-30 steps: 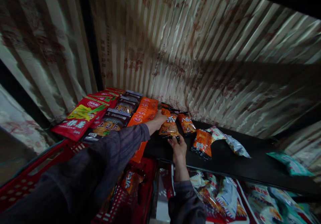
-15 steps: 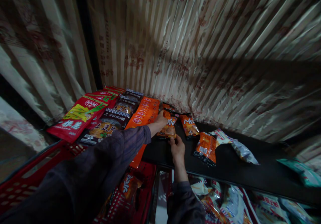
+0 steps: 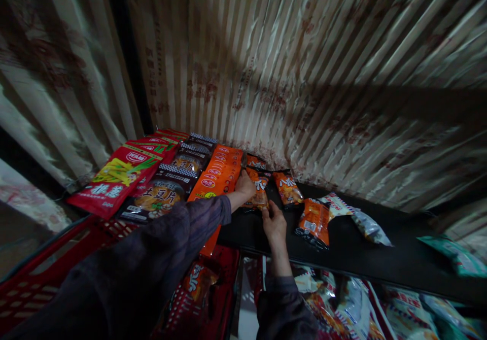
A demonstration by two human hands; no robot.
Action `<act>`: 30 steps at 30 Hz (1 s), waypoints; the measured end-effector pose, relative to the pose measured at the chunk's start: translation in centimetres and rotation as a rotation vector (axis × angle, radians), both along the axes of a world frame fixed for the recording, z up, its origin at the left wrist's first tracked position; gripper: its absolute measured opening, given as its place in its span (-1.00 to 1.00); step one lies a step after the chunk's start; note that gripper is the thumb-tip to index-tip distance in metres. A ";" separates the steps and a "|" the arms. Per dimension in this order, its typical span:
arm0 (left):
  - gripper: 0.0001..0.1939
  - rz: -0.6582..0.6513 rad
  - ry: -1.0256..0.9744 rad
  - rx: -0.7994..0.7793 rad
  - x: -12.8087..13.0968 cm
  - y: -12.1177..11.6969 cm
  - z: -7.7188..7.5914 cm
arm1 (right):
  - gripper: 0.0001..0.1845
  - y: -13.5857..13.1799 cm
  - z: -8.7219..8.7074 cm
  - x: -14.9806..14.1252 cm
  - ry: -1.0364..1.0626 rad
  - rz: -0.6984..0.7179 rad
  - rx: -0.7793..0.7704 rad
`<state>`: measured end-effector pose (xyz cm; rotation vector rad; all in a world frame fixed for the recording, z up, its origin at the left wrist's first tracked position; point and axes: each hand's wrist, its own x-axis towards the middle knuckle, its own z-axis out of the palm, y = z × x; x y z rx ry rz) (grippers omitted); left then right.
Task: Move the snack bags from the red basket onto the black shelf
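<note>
An orange-and-black snack bag (image 3: 261, 194) lies on the black shelf (image 3: 251, 232), between my two hands. My left hand (image 3: 244, 189) is closed on the bag's left side, its fingers partly hidden. At the bag's lower right corner, my right hand (image 3: 274, 222) pinches the edge with thumb and fingers. Another orange bag (image 3: 255, 161) shows behind it, against the wrapped back wall. Just right of my hands lies a similar orange snack bag (image 3: 288, 190). A row of flat orange packets (image 3: 216, 172) overlaps to the left of my left hand.
Dark potato-chip bags (image 3: 160, 193) and red snack bags (image 3: 122, 172) fill the shelf's left end. To the right lie an orange bag turned over (image 3: 314, 222), a silvery bag (image 3: 371, 227) and a green bag (image 3: 452, 253). Below are a red basket (image 3: 224, 292) and crates of snack bags.
The held snack bag has shifted slightly back on the shelf, and more of the orange bag behind it shows. My right hand has moved a little to the right. The view has turned slightly.
</note>
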<state>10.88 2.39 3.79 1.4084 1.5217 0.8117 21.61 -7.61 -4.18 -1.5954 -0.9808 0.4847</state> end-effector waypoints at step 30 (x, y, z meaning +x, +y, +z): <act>-0.34 -0.197 0.261 0.059 0.2 -0.5 -0.3 | -0.49 10.8 3.3 1.4 0.067 0.159 -0.114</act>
